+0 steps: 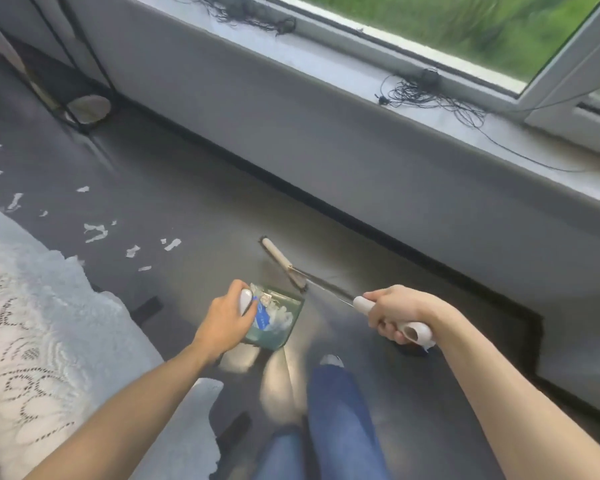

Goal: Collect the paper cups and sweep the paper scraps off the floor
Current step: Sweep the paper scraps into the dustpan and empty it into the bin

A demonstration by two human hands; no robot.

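My left hand (227,315) grips the white handle of a green dustpan (280,332) held just above the grey floor; white paper scraps and a blue-printed piece lie inside it. My right hand (397,315) grips the white handle of a small broom (284,265), whose beige head with dark bristles points away toward the far rim of the dustpan. Several white paper scraps (96,232) lie scattered on the floor to the left. No paper cup is plainly visible.
A white lace cloth (32,306) covers furniture at the left. A grey wall under a window sill (430,112) with tangled black thread runs along the right. Black stand legs (84,109) are at the far left. My jeans-clad legs (340,420) are below.
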